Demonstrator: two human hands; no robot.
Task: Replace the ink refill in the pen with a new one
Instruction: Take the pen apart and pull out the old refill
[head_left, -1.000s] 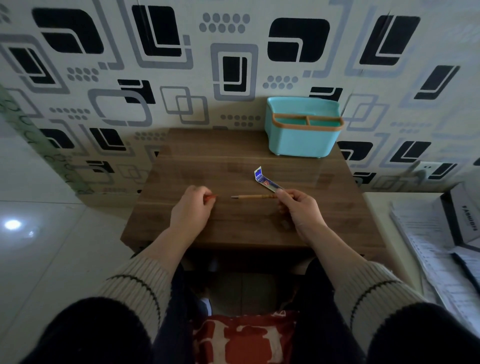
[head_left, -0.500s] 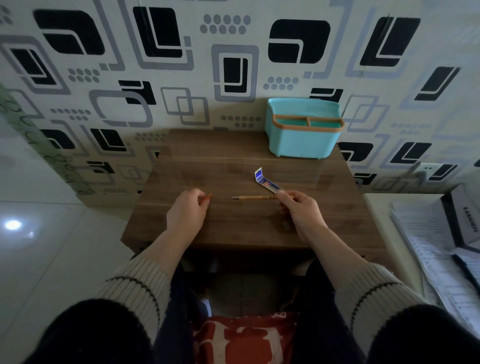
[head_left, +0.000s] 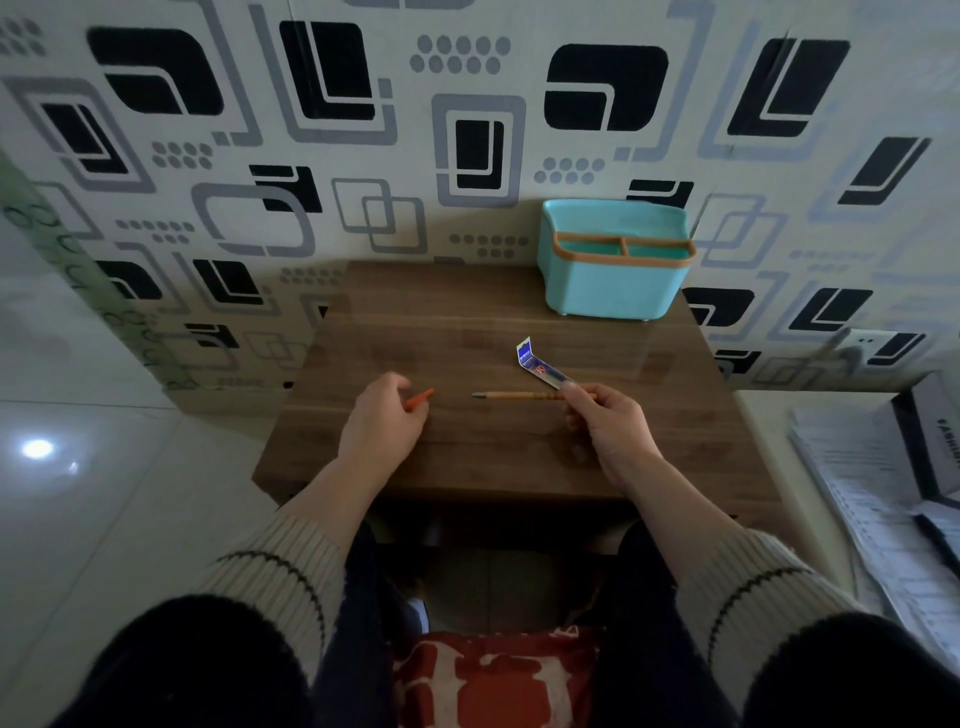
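My right hand (head_left: 605, 423) grips the back end of a slim tan pen (head_left: 514, 396), which points left just above the wooden table (head_left: 467, 332), its metal tip bare. A refill packet (head_left: 540, 365) with a blue label lies slanting behind that hand, its near end by my fingertips. My left hand (head_left: 382, 423) is closed on a small orange pen part (head_left: 422, 398), whose end sticks out to the right. A gap of table separates the orange piece from the pen's tip.
A turquoise desk organizer (head_left: 613, 291) with an orange rim stands at the table's back right against the patterned wall. Papers and a dark box (head_left: 883, 478) lie to the right of the table. A red patterned cushion (head_left: 493, 675) sits in my lap.
My left hand has drawn the orange piece a little farther left, away from the pen's tip. The right hand and pen have stayed almost still.
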